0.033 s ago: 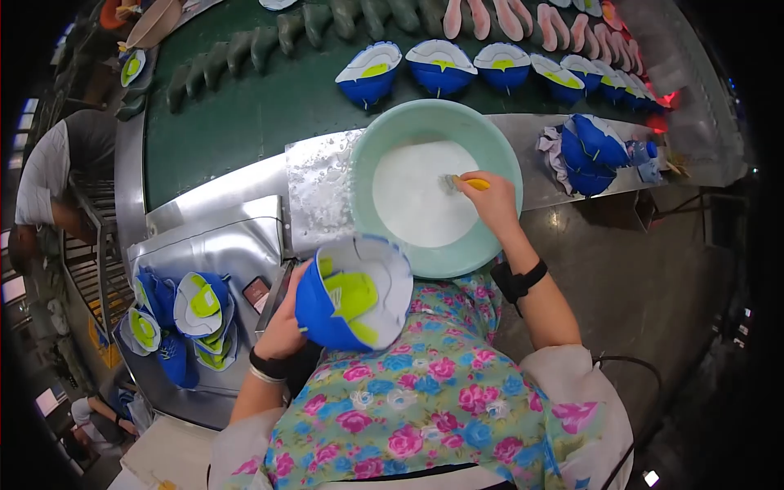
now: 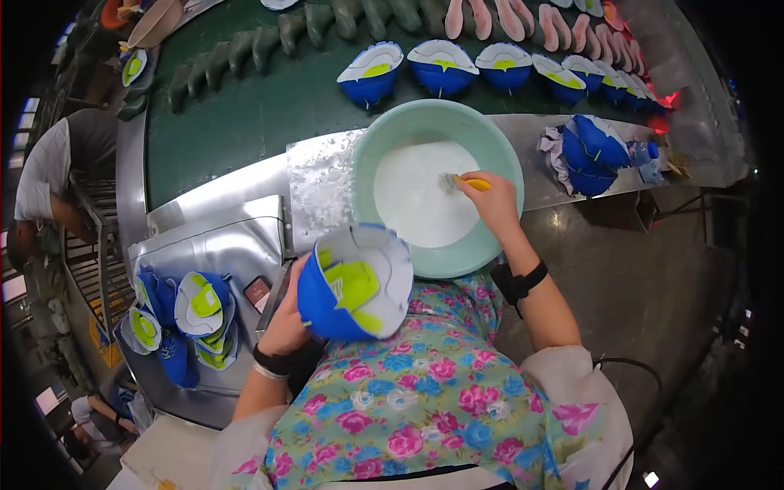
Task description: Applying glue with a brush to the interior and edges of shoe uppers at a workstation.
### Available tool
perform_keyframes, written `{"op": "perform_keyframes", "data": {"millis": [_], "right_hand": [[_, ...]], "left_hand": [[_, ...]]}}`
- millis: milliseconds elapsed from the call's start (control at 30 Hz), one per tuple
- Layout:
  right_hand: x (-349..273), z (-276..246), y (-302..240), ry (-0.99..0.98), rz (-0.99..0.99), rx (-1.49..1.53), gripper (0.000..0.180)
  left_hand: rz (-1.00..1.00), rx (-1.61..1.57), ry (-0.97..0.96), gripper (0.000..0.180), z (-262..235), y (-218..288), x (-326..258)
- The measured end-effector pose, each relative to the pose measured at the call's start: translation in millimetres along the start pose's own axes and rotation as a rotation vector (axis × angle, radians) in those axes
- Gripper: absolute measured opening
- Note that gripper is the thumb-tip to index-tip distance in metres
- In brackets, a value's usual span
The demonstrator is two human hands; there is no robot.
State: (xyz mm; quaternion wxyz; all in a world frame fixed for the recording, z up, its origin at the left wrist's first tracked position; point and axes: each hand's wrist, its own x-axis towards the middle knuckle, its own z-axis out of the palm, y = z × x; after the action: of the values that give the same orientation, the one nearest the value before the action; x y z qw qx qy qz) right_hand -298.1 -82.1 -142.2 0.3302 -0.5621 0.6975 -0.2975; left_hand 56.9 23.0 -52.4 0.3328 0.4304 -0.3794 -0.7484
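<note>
Blue and white with yellow-green patches, the shoe upper [image 2: 357, 282] sits in our left hand [image 2: 287, 320], whose fingers are wrapped around its left edge; we hold it low, just in front of the flowered blouse [image 2: 425, 392]. Our right hand [image 2: 492, 202] is closed on a small brush with a yellow handle [image 2: 476, 184], and its tip dips into the white liquid inside the pale green basin [image 2: 498, 147]. This basin stands on the metal tabletop [image 2: 220, 245], near us. Beyond it, a row of similar blue uppers [image 2: 506, 65] lies on the dark green belt [image 2: 237, 122]. More uppers [image 2: 188, 318] are piled at our left.
</note>
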Motion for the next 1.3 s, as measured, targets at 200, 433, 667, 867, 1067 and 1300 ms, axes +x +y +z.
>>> {"op": "perform_keyframes", "data": {"millis": [200,433,667,867,1067,1300], "right_hand": [[1.3,-12.6,-14.1,0.0,-0.032,0.03,0.018],[-22.7,-52.1,-130.3,-0.262,-0.269,0.501,0.015],[-15.7,-52.0,-80.8,-0.137,-0.157,0.336,0.013],[-56.2,-56.9,-103.9,-0.255,0.251,0.55,0.018],[-60.8,-73.1,-123.0,-0.327,0.185,0.575,0.015],[-23.6,-82.5,-103.2,-0.015,-0.127,0.289,0.01]], "left_hand": [[-0.071,-0.495,0.13,0.068,2.4,-20.4,47.3],[-0.125,-0.481,0.038,0.061,12.1,-27.3,66.4],[-0.068,-0.437,0.063,0.058,19.3,-17.2,76.8],[0.167,-0.297,0.15,0.06,23.8,-23.3,86.2],[0.279,-0.216,0.215,0.063,32.1,-7.2,88.7],[-0.032,-0.472,0.326,0.042,24.7,-4.9,87.7]]}}
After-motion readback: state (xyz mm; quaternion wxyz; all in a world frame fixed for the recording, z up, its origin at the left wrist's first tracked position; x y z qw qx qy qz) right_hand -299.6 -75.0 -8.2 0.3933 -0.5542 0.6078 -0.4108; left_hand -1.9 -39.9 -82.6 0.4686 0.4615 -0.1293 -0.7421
